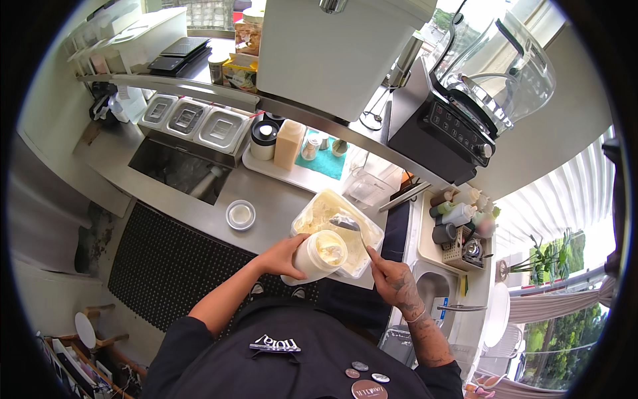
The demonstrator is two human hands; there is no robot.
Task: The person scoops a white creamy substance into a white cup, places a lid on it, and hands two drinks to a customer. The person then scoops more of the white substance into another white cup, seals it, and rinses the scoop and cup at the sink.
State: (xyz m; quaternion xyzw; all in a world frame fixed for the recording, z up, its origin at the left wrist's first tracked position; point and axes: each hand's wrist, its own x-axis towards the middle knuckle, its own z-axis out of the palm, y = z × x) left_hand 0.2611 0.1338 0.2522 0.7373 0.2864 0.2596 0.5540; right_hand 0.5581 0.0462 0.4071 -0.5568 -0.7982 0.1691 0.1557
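Note:
My left hand [283, 258] grips a white plastic jar [311, 264], tilted, with pale yellow creamy stuff showing in its mouth. In my right hand [394, 282] is the handle of a metal spoon [345, 222], its bowl smeared with the same pale stuff. The spoon is over a rectangular white plastic tub [377, 231], which holds more of the pale cream and stands at the counter's edge. The jar overlaps the tub's near side in view. A round lid [240, 215] lies on the steel counter to the left.
Behind the tub, a white tray [254, 162] carries a black-lidded jar, a beige bottle and small tools on a teal cloth. An open well [179, 169] is sunk in the steel counter [264, 197] at left. A blender [448, 114] stands on the shelf above. The sink [433, 289] is at right.

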